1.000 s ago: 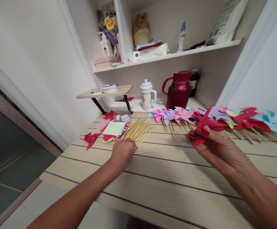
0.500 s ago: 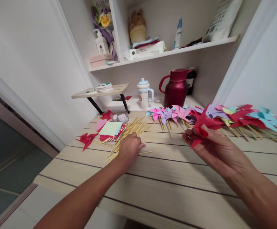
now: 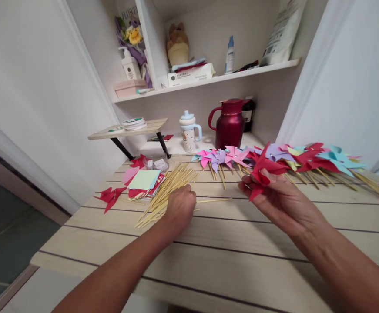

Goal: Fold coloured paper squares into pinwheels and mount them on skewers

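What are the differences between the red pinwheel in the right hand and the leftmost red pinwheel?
The held pinwheel is gripped in the right hand, while the leftmost pinwheel lies untouched on the table. The held pinwheel looks larger in the picture; the leftmost pinwheel looks smaller. Fingers partly cover the held pinwheel, but nothing covers the leftmost pinwheel. Both are red with pointed blades.

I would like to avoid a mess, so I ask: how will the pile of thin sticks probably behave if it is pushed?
The thin sticks look straight and slim, so each is probably light and fairly stiff. They lie at differing angles with no tie visible, so the pile would likely spread rather than move as one.
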`<state>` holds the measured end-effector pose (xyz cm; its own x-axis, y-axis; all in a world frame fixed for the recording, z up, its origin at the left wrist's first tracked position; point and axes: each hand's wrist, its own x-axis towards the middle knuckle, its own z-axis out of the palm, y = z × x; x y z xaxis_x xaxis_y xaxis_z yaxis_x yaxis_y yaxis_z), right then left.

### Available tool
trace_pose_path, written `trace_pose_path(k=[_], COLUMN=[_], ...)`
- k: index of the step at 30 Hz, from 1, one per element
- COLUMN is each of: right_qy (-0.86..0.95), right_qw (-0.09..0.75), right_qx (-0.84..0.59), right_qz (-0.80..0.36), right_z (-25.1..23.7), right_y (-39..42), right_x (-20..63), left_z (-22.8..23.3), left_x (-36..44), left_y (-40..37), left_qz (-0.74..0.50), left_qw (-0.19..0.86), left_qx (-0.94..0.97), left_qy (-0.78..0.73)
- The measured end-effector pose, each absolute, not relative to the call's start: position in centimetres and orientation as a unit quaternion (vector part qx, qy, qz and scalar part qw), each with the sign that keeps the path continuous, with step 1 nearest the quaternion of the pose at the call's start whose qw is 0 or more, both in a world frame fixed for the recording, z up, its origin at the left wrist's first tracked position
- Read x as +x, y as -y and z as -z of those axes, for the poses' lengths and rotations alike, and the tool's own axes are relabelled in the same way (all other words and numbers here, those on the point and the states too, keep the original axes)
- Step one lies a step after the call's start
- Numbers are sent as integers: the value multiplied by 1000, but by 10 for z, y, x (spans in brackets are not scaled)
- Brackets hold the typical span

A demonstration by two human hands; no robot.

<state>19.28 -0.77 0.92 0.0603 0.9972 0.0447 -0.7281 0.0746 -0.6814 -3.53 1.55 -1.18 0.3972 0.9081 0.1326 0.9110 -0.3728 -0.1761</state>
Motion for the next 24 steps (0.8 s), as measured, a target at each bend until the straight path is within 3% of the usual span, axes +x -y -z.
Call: trace_pose_path(k=[16,24], right_qy=[271,275], right_qw=[710,710], right_qx=[-203,-199], right_qz=[-617,-617], right_z=[-10,-10], right_y=[-4,-5], right_x=[211,215], left_z=[8,22], left_x=[-5,29], left_y=[-14,-25], left_qz=[94,52], left_qw=[144,160], left_qx=[-879,-911], left_qy=[445,377])
